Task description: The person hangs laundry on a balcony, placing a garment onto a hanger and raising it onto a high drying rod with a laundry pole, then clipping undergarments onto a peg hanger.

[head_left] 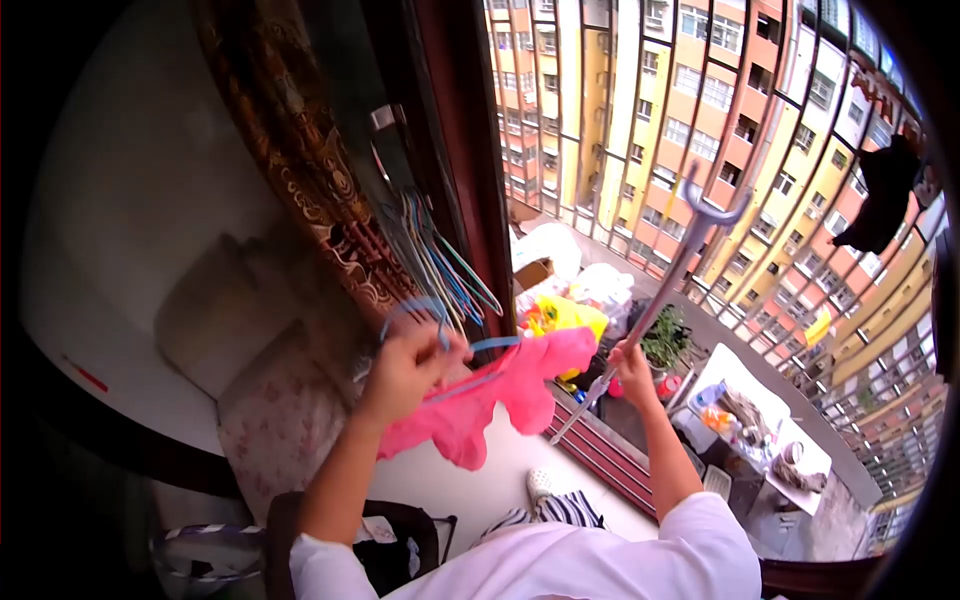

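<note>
Presently, left hand [402, 375]: its fingers are bent around a blue hanger [493, 343], close to the looped hook, which rises above the knuckles; the exact place of the fingertips is blurred
Right hand [630, 370]: closed around a grey pole [672, 285], on the lower part of it
Pole: tilted, its U-shaped fork pointing up in front of the window bars [582, 110], its lower end slanting down to the door track [600, 465]
Pink garment [485, 410]: on the blue hanger, between the two hands, spread out to the right of the left hand; its far edge is near the right hand, but apart from it
Other hangers [455, 265]: a bunch, thin and of several colours, hanging by the dark door frame [440, 100], beyond the left hand and beside the patterned curtain [295, 150]
Balcony: a yellow bag [583, 318] lies behind the pink garment, a green plant [667, 338] stands just beyond the right hand, and a white bench [728, 362] carries mixed small things
Upper right: a black garment [880, 195] hangs before the bars
Floor [607, 492]: pale, with one white shoe [540, 484] on it
</note>
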`<state>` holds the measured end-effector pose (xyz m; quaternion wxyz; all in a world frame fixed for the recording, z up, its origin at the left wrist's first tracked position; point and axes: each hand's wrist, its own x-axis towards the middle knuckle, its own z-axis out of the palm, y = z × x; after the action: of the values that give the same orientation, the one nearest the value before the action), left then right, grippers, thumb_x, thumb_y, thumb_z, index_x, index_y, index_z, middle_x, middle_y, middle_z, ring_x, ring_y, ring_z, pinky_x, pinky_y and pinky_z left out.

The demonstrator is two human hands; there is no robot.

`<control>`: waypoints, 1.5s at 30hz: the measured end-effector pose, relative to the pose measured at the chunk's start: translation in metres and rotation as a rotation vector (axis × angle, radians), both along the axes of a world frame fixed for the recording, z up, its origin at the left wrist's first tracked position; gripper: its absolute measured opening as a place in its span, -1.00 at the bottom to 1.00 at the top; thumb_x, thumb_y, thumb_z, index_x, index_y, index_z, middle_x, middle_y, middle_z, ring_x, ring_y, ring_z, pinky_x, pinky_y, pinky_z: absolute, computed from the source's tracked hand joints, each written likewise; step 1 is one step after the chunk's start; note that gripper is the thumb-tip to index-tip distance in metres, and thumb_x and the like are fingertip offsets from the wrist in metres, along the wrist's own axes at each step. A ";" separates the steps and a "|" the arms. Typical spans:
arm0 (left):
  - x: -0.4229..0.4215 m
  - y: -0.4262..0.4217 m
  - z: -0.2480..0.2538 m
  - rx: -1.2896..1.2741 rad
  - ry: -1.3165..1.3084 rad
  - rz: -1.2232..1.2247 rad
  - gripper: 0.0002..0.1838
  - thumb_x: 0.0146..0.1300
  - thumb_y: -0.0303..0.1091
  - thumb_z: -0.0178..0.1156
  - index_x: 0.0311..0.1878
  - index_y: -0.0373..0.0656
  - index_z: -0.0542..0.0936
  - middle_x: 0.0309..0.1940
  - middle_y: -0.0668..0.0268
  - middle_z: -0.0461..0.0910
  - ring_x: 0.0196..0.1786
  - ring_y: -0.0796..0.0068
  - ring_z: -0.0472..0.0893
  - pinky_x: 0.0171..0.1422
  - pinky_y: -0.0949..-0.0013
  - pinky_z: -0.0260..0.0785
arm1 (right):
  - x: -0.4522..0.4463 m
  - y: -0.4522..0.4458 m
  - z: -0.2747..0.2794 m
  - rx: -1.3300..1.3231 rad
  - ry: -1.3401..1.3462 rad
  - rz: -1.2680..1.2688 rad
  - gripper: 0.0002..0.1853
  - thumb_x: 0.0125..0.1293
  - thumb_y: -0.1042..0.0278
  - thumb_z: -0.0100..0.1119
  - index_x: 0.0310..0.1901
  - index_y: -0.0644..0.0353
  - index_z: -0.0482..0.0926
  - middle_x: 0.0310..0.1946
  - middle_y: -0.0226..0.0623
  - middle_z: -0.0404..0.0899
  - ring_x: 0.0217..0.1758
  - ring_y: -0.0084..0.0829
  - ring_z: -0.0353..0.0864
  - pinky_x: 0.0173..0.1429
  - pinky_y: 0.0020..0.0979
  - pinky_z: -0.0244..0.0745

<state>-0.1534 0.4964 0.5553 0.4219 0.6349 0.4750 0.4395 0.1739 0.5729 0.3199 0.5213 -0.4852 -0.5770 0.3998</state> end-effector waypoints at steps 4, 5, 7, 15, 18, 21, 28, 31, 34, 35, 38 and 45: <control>0.025 0.026 0.032 0.124 -0.075 -0.131 -0.86 0.19 -0.34 0.07 -0.25 -0.19 0.44 -0.45 0.32 0.56 -0.61 0.71 0.45 -0.69 0.71 0.17 | 0.011 -0.112 0.065 0.015 0.080 -0.025 -0.83 0.26 0.29 -0.04 -0.27 0.19 0.28 -0.55 -0.48 0.30 -0.50 -0.66 0.31 -0.41 -0.60 0.26; 0.037 0.029 0.046 0.153 -0.086 -0.136 -0.85 0.20 -0.33 0.06 -0.24 -0.19 0.43 -0.44 0.32 0.56 -0.55 0.69 0.49 -0.67 0.71 0.20 | 0.009 -0.136 0.069 0.019 0.044 -0.051 -0.83 0.25 0.29 -0.01 -0.32 0.19 0.29 -0.61 -0.49 0.29 -0.56 -0.67 0.29 -0.49 -0.60 0.24; 0.057 0.040 0.066 0.188 -0.159 -0.192 -0.82 0.21 -0.32 0.04 -0.26 -0.25 0.44 -0.46 0.31 0.54 -0.54 0.66 0.51 -0.66 0.65 0.25 | 0.013 -0.175 0.064 0.011 -0.036 -0.091 -0.80 0.22 0.30 0.03 -0.43 0.18 0.27 -0.72 -0.52 0.21 -0.67 -0.69 0.18 -0.62 -0.57 0.09; 0.146 0.048 0.116 0.298 -0.232 -0.379 -0.80 0.25 -0.29 -0.02 -0.25 -0.24 0.43 -0.36 0.31 0.54 -0.29 0.53 0.58 -0.43 0.54 0.45 | 0.035 -0.247 0.081 -0.034 -0.136 -0.229 -0.81 0.19 0.41 0.03 -0.48 0.25 0.26 -0.73 -0.47 0.20 -0.62 -0.69 0.13 -0.58 -0.55 0.06; 0.184 0.042 0.122 0.287 -0.204 -0.441 -0.81 0.25 -0.27 -0.02 -0.25 -0.21 0.43 -0.31 0.32 0.56 -0.28 0.58 0.56 -0.34 0.51 0.46 | 0.058 -0.254 0.068 -0.055 -0.061 -0.253 -0.84 0.20 0.39 0.03 -0.44 0.23 0.29 -0.71 -0.49 0.22 -0.61 -0.71 0.14 -0.57 -0.56 0.08; 0.224 0.036 0.128 0.270 -0.224 -0.572 -0.81 0.25 -0.25 -0.03 -0.25 -0.18 0.43 -0.26 0.26 0.57 -0.28 0.58 0.54 -0.29 0.51 0.44 | 0.079 -0.256 0.061 -0.040 0.032 -0.265 -0.86 0.23 0.35 0.00 -0.38 0.23 0.33 -0.71 -0.52 0.21 -0.62 -0.72 0.15 -0.57 -0.59 0.08; 0.294 0.034 0.131 0.627 -0.143 -0.445 -0.77 0.21 -0.25 0.03 -0.17 -0.19 0.40 -0.19 0.21 0.52 -0.16 0.40 0.53 -0.20 0.42 0.41 | 0.112 -0.258 0.061 0.027 0.257 -0.274 -0.83 0.24 0.29 0.00 -0.28 0.23 0.37 -0.70 -0.59 0.19 -0.66 -0.76 0.14 -0.61 -0.64 0.04; 0.304 0.012 0.126 1.170 -0.149 -0.101 -0.77 0.16 -0.38 0.08 -0.12 -0.20 0.39 -0.09 0.21 0.42 -0.15 0.43 0.48 -0.11 0.46 0.35 | 0.123 -0.252 0.073 0.034 0.321 -0.327 -0.84 0.25 0.29 0.00 -0.28 0.20 0.38 -0.71 -0.60 0.18 -0.67 -0.77 0.14 -0.62 -0.65 0.02; 0.314 -0.042 0.072 0.900 -0.171 -0.334 -0.72 0.07 -0.53 0.13 -0.13 -0.16 0.37 -0.36 0.37 0.39 -0.53 0.67 0.42 -0.52 0.65 0.22 | 0.131 -0.240 0.103 0.098 0.299 -0.407 -0.87 0.24 0.32 -0.01 -0.32 0.19 0.37 -0.71 -0.59 0.19 -0.68 -0.76 0.15 -0.63 -0.63 0.04; 0.325 -0.053 0.047 0.792 -0.049 -0.468 -0.70 0.09 -0.40 0.15 -0.11 -0.15 0.35 -0.32 0.35 0.40 -0.56 0.60 0.44 -0.53 0.57 0.26 | 0.135 -0.235 0.110 0.144 0.274 -0.445 -0.89 0.24 0.34 -0.02 -0.34 0.18 0.36 -0.70 -0.59 0.20 -0.68 -0.76 0.15 -0.63 -0.62 0.05; 0.359 -0.082 0.021 0.482 0.077 -0.654 -0.68 0.13 -0.22 0.11 -0.13 -0.18 0.34 -0.35 0.28 0.45 -0.52 0.46 0.50 -0.48 0.43 0.32 | 0.141 -0.221 0.136 0.252 0.035 -0.570 -0.87 0.17 0.39 0.02 -0.30 0.21 0.34 -0.70 -0.47 0.25 -0.67 -0.64 0.22 -0.59 -0.54 0.13; 0.405 -0.064 0.065 0.595 -0.030 -0.640 -0.69 0.13 -0.16 0.09 -0.21 -0.21 0.38 -0.44 0.16 0.52 -0.49 0.19 0.52 -0.46 0.28 0.32 | 0.150 -0.231 0.139 0.238 -0.198 -0.581 -0.67 0.05 0.44 0.17 -0.17 0.21 0.29 -0.51 -0.46 0.34 -0.41 -0.67 0.34 -0.38 -0.57 0.29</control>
<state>0.2517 0.4327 0.6199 0.3423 0.8377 0.1010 0.4134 0.3235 0.3420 0.4585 0.6080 -0.6018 -0.5049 0.1150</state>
